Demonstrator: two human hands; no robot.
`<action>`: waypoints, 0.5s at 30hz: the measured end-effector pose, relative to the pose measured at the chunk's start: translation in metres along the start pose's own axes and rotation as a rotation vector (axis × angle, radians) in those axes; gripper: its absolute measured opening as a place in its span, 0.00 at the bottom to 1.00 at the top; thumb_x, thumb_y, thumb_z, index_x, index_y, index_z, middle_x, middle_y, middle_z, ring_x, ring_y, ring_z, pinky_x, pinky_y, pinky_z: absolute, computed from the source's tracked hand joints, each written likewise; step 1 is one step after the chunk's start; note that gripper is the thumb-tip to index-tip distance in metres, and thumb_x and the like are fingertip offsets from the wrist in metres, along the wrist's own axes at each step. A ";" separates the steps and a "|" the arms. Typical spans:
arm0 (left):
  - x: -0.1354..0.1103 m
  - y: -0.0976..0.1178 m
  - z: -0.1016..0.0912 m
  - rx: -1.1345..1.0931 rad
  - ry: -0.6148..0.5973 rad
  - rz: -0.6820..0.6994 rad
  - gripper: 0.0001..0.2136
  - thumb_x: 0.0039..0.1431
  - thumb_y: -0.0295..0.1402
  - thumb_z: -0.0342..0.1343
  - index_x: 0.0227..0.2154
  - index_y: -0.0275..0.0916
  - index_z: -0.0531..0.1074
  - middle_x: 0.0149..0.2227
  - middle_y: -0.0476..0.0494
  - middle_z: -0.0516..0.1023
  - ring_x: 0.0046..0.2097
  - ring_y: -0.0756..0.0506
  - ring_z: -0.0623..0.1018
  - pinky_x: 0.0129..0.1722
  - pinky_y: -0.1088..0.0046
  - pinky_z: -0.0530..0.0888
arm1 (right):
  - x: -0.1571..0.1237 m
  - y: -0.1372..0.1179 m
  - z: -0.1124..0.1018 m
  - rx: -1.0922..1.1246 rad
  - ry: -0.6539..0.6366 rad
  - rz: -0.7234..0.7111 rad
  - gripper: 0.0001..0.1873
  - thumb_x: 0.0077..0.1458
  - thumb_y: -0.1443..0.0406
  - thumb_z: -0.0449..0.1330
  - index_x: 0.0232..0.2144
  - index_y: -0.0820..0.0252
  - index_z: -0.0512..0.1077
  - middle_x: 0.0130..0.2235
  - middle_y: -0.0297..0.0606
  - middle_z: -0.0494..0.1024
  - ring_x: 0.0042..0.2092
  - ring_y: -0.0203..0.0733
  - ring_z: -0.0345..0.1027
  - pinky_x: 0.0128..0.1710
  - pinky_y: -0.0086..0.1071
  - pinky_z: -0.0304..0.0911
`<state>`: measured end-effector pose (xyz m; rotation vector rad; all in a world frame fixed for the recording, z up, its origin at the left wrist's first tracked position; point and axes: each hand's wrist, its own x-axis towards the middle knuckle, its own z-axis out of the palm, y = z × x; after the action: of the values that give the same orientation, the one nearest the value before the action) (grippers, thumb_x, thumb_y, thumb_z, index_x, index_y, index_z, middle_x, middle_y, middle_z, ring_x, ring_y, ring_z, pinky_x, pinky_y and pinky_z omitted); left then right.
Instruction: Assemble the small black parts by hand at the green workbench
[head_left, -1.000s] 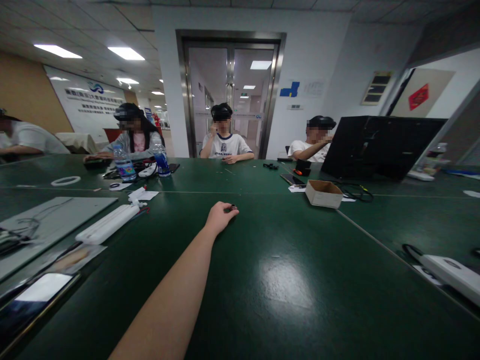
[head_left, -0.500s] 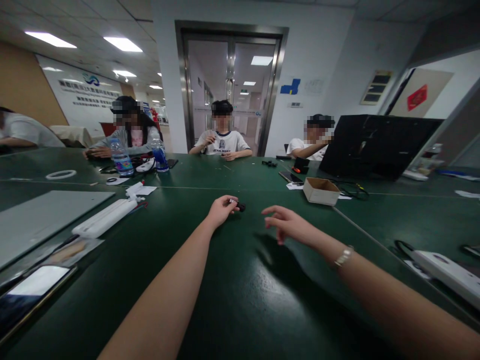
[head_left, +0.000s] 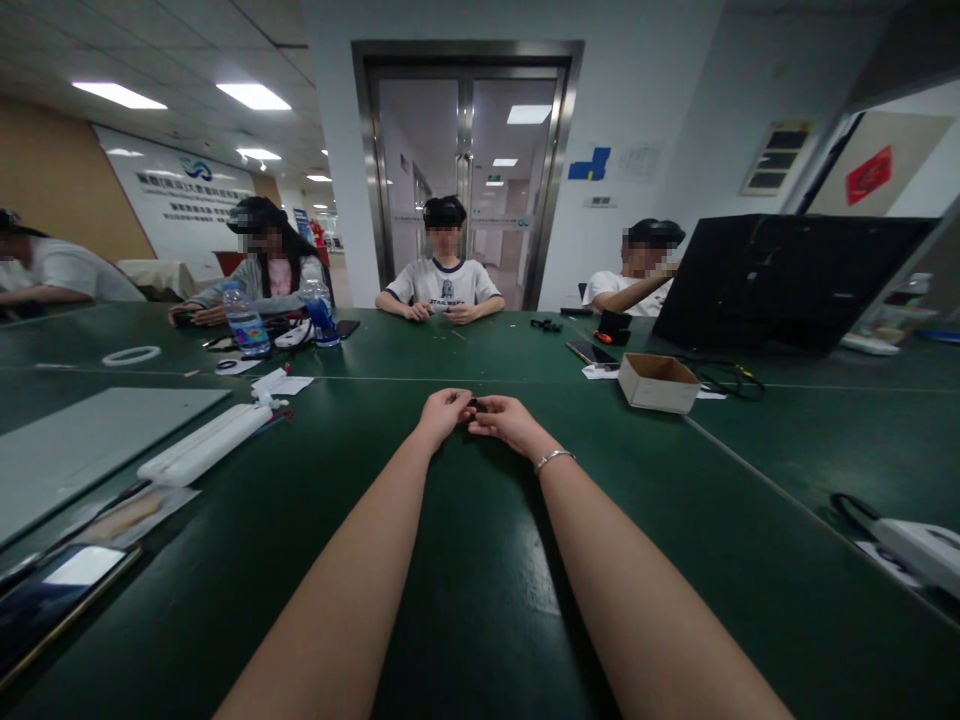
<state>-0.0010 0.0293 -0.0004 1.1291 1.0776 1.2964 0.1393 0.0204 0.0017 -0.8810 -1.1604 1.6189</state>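
Observation:
Both of my hands meet over the green table [head_left: 480, 550], around a small black object [head_left: 475, 405]. My left hand [head_left: 444, 415] is closed, its fingers pinching the object from the left. From the other side, the fingers of my right hand [head_left: 511, 422] close on its right end. A silver bracelet [head_left: 555, 459] circles my right wrist. Most of the object is covered by fingers, and it is too small for me to tell its kind.
To the right stands an open cardboard box [head_left: 658, 384], near a phone [head_left: 591, 353] and a black monitor [head_left: 795, 285]. A white power strip [head_left: 206, 445], a grey panel [head_left: 105, 440] and a phone [head_left: 67, 595] lie left. Water bottles [head_left: 245, 320] and several seated people are beyond.
My right hand has moved left and down to the black object and closed on it. My left hand has stayed in about the same place, still holding it.

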 end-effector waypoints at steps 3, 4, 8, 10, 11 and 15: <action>0.003 -0.001 0.005 -0.051 0.022 -0.008 0.07 0.52 0.31 0.60 0.33 0.32 0.73 0.30 0.43 0.75 0.28 0.53 0.74 0.29 0.79 0.72 | 0.003 0.004 -0.004 -0.065 0.068 -0.059 0.11 0.51 0.80 0.63 0.37 0.70 0.70 0.30 0.41 0.77 0.24 0.35 0.73 0.25 0.25 0.75; 0.003 -0.001 0.005 -0.064 0.026 0.002 0.08 0.52 0.31 0.60 0.33 0.32 0.73 0.30 0.44 0.75 0.28 0.53 0.74 0.29 0.79 0.72 | 0.004 0.005 -0.005 -0.088 0.078 -0.076 0.11 0.51 0.79 0.63 0.37 0.69 0.70 0.30 0.41 0.77 0.23 0.35 0.72 0.23 0.25 0.74; -0.004 0.000 0.002 -0.073 -0.028 0.053 0.11 0.48 0.34 0.63 0.33 0.32 0.73 0.29 0.46 0.74 0.28 0.54 0.72 0.30 0.79 0.71 | 0.002 0.004 -0.004 -0.125 0.074 -0.104 0.11 0.51 0.78 0.63 0.38 0.68 0.69 0.31 0.40 0.76 0.24 0.37 0.73 0.24 0.26 0.75; -0.006 0.000 0.001 -0.040 -0.055 0.074 0.12 0.48 0.35 0.63 0.33 0.32 0.73 0.28 0.47 0.74 0.28 0.54 0.72 0.30 0.79 0.70 | 0.000 0.002 -0.003 -0.116 0.067 -0.087 0.11 0.52 0.79 0.62 0.38 0.68 0.68 0.30 0.40 0.76 0.25 0.38 0.74 0.27 0.28 0.75; -0.007 0.000 0.001 -0.022 -0.061 0.080 0.12 0.48 0.35 0.63 0.33 0.32 0.73 0.28 0.47 0.74 0.28 0.54 0.72 0.30 0.78 0.70 | -0.001 0.001 -0.003 -0.110 0.064 -0.076 0.11 0.52 0.79 0.62 0.38 0.68 0.68 0.29 0.39 0.76 0.26 0.39 0.75 0.28 0.29 0.75; -0.006 -0.001 0.002 0.015 -0.053 0.084 0.10 0.50 0.33 0.62 0.33 0.32 0.74 0.28 0.46 0.74 0.27 0.54 0.72 0.30 0.78 0.71 | -0.004 -0.003 -0.004 -0.057 0.079 -0.076 0.13 0.50 0.79 0.64 0.38 0.67 0.68 0.28 0.39 0.76 0.26 0.40 0.75 0.30 0.30 0.75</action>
<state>0.0008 0.0236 -0.0017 1.2244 1.0115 1.3177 0.1453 0.0181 0.0029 -0.9185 -1.1752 1.4835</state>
